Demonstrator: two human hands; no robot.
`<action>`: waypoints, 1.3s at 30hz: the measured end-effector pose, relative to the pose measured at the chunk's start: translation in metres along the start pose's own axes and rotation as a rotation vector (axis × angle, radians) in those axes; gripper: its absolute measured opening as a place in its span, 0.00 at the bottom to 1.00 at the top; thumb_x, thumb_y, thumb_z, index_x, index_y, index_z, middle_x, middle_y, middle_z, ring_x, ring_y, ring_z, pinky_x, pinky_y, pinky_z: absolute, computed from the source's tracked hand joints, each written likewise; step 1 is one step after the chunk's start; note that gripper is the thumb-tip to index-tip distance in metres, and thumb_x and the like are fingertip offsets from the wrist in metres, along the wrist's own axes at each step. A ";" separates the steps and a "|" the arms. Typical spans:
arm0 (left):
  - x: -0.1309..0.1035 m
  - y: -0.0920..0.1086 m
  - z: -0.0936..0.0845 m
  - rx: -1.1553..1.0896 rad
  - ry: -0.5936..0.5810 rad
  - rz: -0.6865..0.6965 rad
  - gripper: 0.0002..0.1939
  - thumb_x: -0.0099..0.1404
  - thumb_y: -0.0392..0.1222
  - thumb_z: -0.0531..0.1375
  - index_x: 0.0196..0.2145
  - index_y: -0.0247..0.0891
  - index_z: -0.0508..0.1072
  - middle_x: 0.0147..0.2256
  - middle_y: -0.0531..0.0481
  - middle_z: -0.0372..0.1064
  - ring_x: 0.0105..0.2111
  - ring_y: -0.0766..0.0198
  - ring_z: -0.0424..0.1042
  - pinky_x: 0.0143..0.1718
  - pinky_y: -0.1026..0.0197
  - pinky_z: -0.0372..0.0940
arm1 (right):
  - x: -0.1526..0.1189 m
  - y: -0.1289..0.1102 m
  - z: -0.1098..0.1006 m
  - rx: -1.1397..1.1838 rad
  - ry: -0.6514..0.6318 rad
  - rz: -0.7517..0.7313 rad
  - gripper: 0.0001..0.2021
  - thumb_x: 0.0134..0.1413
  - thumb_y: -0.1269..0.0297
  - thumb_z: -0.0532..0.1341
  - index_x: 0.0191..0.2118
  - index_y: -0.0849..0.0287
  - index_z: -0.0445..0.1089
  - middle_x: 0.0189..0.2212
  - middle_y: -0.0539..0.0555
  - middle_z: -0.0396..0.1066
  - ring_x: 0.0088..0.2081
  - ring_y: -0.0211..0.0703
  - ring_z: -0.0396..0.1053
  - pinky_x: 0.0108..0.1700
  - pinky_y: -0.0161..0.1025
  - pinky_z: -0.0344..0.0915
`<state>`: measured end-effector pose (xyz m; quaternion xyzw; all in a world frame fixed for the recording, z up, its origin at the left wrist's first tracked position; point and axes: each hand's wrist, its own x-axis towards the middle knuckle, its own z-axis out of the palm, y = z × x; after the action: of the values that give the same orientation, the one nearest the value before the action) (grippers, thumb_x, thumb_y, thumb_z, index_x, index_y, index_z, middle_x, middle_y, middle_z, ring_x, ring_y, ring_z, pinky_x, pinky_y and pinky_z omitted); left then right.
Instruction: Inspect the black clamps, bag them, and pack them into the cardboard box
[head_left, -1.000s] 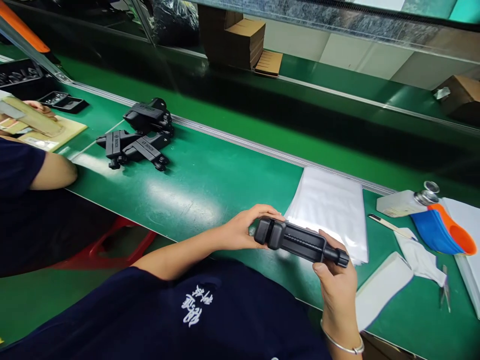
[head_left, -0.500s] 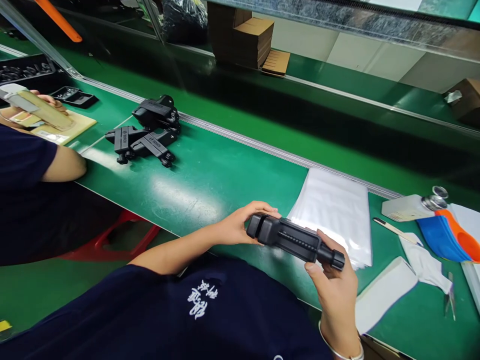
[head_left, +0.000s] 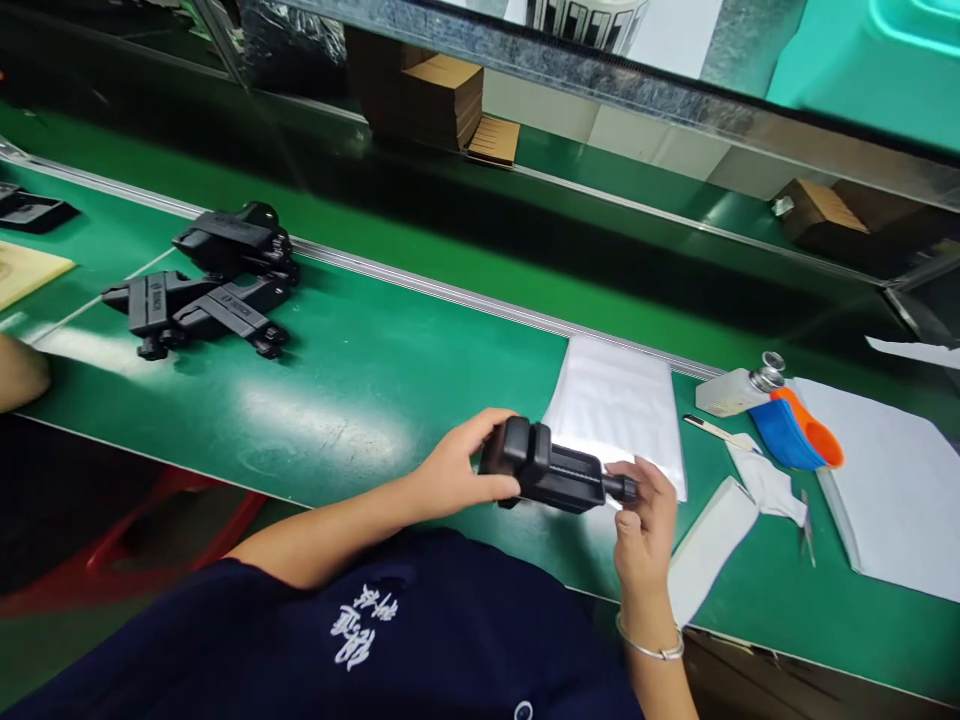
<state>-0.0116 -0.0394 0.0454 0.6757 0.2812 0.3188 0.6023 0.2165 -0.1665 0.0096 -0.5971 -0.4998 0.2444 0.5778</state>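
A black clamp (head_left: 566,478) with a ribbed slot along its body is held above the bench's front edge. My left hand (head_left: 466,468) is closed around its thick jaw end, thumb below and fingers partly hidden behind. At the other end, my right hand (head_left: 646,515) has its fingers closed at the small knob (head_left: 621,488). Just behind the clamp lies a stack of clear plastic bags (head_left: 619,400). Several similar black clamps (head_left: 232,305) are piled on the bench to the left.
On the right are a bottle with a metal top (head_left: 731,392), a blue and orange scoop-like object (head_left: 796,430), a white glove (head_left: 769,480), tweezers (head_left: 807,530) and white sheets (head_left: 892,480). A co-worker's elbow (head_left: 19,375) rests at the left edge. A metal shelf (head_left: 570,75) crosses above.
The view has shifted to the right. The clamp has turned in my hands, its jaw end now facing me more. My right hand has shifted from the clamp's body to its knob end.
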 end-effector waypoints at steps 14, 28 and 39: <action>0.001 -0.016 -0.001 0.202 0.030 0.134 0.32 0.50 0.60 0.69 0.47 0.41 0.69 0.42 0.45 0.73 0.41 0.53 0.72 0.44 0.54 0.67 | 0.014 -0.013 0.000 0.243 -0.164 0.391 0.18 0.61 0.47 0.56 0.37 0.58 0.69 0.18 0.46 0.62 0.21 0.38 0.63 0.26 0.37 0.64; 0.003 -0.015 0.008 0.015 0.172 -0.021 0.31 0.58 0.63 0.62 0.49 0.38 0.68 0.41 0.45 0.72 0.39 0.55 0.72 0.40 0.57 0.67 | 0.008 -0.011 -0.010 -0.116 -0.107 0.084 0.14 0.64 0.52 0.56 0.47 0.55 0.68 0.34 0.52 0.70 0.36 0.43 0.69 0.38 0.39 0.65; -0.003 -0.011 0.007 0.120 0.166 0.130 0.32 0.53 0.60 0.67 0.49 0.39 0.68 0.42 0.45 0.72 0.39 0.55 0.73 0.40 0.56 0.68 | 0.009 -0.008 -0.008 -0.092 -0.095 0.070 0.18 0.67 0.51 0.50 0.40 0.56 0.70 0.26 0.49 0.68 0.30 0.41 0.67 0.33 0.38 0.63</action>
<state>-0.0080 -0.0444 0.0339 0.6985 0.3042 0.3948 0.5135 0.2239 -0.1636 0.0217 -0.6279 -0.5163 0.2691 0.5164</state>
